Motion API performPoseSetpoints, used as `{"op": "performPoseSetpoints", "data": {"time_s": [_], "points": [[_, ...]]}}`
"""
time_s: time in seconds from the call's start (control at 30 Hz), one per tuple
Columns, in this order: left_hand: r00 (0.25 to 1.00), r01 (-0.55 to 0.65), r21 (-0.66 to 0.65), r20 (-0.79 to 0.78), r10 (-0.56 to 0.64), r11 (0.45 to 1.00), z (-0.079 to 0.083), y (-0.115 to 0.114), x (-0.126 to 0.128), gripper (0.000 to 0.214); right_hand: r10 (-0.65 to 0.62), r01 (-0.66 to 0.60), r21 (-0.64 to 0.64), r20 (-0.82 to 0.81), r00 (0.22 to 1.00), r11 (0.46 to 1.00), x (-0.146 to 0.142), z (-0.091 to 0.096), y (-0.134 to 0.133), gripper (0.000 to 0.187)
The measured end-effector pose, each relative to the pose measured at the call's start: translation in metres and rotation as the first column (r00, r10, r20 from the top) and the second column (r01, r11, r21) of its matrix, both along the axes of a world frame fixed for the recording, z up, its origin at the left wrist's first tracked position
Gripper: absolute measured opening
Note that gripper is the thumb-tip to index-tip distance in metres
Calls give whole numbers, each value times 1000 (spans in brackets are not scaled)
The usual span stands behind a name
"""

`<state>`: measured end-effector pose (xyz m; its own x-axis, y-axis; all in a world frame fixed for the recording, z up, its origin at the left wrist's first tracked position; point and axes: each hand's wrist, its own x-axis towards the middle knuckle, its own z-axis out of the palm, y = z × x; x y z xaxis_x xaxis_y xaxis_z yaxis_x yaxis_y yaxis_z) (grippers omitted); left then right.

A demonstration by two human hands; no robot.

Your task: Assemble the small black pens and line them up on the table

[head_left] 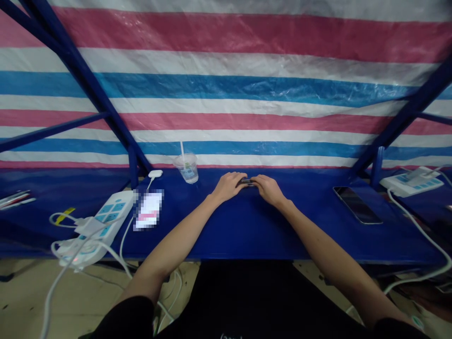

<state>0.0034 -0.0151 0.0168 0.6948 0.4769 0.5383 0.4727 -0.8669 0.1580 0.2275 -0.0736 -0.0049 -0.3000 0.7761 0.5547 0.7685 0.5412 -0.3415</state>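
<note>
Between my two hands is a small dark flat object (246,182), mostly covered by my fingers, so I cannot make out its kind. My left hand (229,185) is closed on its left end. On the right end, the fingers of my right hand (270,189) are wrapped round it. Both hands are over the far middle of the blue table (226,230). A clear plastic cup (188,170) with a white straw stands to the left of my left hand.
A lit, pixelated screen (148,210) lies at left beside a white power strip (102,226) with plugged cables. To the right are a dark phone (357,205) and another power strip (411,181). Blue metal posts (95,89) slant before a striped plastic sheet (247,84).
</note>
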Motion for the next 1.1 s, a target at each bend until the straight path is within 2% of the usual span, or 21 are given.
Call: {"op": "performPoseSetpoints", "data": {"time_s": [0.1,0.23,0.63,1.1], "points": [[1000,11,2,0,-11,1000,1,-1,1,24,6,-6,11,-3,1000,1000,0,0,-1,31],[1000,17,-12,-12,-17,1000,2,0,0,33,16,-16,42,-19,1000,999,-2,0,-2,28],[991,95,12,91,-95,995,-1,-1,-1,26,79,-65,162,-82,993,985,-7,-2,-2,19],[990,130,24,48,-131,991,-1,1,2,28,25,-17,184,-38,999,983,-6,-3,-1,11]]}}
